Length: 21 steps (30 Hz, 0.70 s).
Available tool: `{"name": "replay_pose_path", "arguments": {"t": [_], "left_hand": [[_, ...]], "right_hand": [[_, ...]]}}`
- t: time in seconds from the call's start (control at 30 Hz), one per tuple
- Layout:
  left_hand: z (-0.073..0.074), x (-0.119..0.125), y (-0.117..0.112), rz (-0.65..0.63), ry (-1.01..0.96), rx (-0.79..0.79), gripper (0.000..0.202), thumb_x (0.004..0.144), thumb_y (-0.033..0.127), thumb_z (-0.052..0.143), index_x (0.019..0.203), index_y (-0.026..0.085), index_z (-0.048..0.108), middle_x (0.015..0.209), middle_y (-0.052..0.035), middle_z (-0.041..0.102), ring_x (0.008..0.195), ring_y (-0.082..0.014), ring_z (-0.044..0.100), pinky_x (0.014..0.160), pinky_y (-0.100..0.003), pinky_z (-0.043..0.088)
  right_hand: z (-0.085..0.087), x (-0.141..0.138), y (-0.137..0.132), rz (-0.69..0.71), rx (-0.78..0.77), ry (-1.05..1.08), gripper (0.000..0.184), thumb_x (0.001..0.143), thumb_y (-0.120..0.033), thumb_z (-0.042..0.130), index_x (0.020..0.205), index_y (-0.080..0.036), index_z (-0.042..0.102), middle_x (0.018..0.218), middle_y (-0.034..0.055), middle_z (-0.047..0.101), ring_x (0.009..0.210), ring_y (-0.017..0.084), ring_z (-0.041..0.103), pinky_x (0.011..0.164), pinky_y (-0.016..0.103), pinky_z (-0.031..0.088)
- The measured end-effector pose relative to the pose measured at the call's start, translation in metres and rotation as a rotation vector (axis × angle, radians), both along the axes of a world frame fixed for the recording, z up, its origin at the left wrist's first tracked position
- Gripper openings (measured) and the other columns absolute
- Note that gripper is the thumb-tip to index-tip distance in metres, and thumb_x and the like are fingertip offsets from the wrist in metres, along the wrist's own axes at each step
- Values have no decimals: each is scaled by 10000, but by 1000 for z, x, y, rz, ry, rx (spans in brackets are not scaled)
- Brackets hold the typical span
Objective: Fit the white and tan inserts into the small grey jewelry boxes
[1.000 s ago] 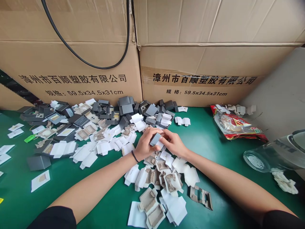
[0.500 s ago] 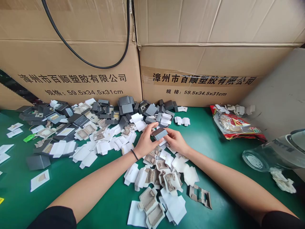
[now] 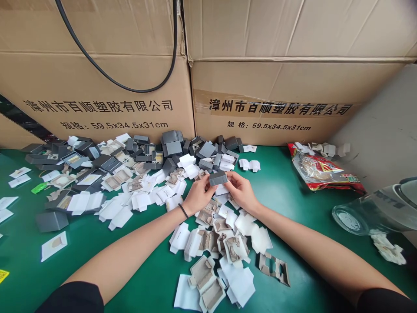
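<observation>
Between both hands is a small dark grey box (image 3: pixel 218 178), held above the green table (image 3: pixel 286 213). My left hand (image 3: pixel 199 194) is closed on its left end. My right hand (image 3: pixel 241 191) grips the right end, thumb and fingers at the corner. Beneath and in front of the hands lies a heap of white and grey-brown folded card inserts (image 3: pixel 224 243). A wider pile of white card pieces (image 3: pixel 143 200) spreads to the left of my left hand. Behind it, more dark grey boxes (image 3: pixel 172 145) are stacked, some lying open.
Large cardboard cartons (image 3: pixel 273 100) stand along the back, with a black cable (image 3: pixel 143 90) hanging before them. On the right are a red plastic packet (image 3: pixel 325 171), a clear container (image 3: pixel 355 217) lying on its side and a crumpled tissue (image 3: pixel 387 248).
The dark grey box has been turned in my fingers, so a different side faces me. Both hands stay in nearly the same place.
</observation>
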<state>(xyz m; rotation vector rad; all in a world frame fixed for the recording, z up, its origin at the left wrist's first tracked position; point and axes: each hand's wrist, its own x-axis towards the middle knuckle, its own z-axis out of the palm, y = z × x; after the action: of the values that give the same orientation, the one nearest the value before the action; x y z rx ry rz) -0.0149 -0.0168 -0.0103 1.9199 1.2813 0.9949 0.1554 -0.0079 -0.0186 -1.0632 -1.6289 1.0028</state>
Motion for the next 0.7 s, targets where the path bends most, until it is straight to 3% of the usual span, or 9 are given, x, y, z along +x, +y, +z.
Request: {"name": "replay_pose_path", "arguments": {"t": [0.17, 0.4, 0.53, 0.7], "left_hand": [[3, 1, -2, 7, 69, 15, 288, 867, 404, 417, 911, 186, 600, 667, -21, 606, 574, -158, 532, 554, -264, 409], [5, 2, -2, -69, 92, -8, 251, 851, 382, 428, 851, 182, 579, 584, 17, 513, 514, -124, 455, 498, -237, 349], [4, 2, -2, -84, 76, -31, 292, 850, 424, 432, 878, 175, 581, 597, 19, 508, 525, -120, 448, 502, -234, 345], [5, 2, -4, -116, 13, -84, 332, 838, 462, 446, 986, 178, 535, 662, 7, 560, 585, -138, 506, 556, -245, 386]], "right_hand": [[8, -1, -6, -53, 58, -147, 263, 839, -430, 489, 871, -184, 576, 568, -43, 467, 503, 93, 396, 470, 216, 330], [10, -2, -6, -96, 196, -194, 197, 785, -307, 539, 926, -189, 610, 877, 43, 637, 710, 152, 541, 590, 244, 423], [7, 0, -5, -110, 166, -122, 187, 761, -245, 549, 913, -193, 644, 885, 32, 666, 733, 159, 569, 626, 256, 445], [7, 1, -4, -94, 81, -8, 188, 771, -311, 575, 882, -185, 660, 877, 33, 680, 763, 175, 592, 678, 277, 467]]}}
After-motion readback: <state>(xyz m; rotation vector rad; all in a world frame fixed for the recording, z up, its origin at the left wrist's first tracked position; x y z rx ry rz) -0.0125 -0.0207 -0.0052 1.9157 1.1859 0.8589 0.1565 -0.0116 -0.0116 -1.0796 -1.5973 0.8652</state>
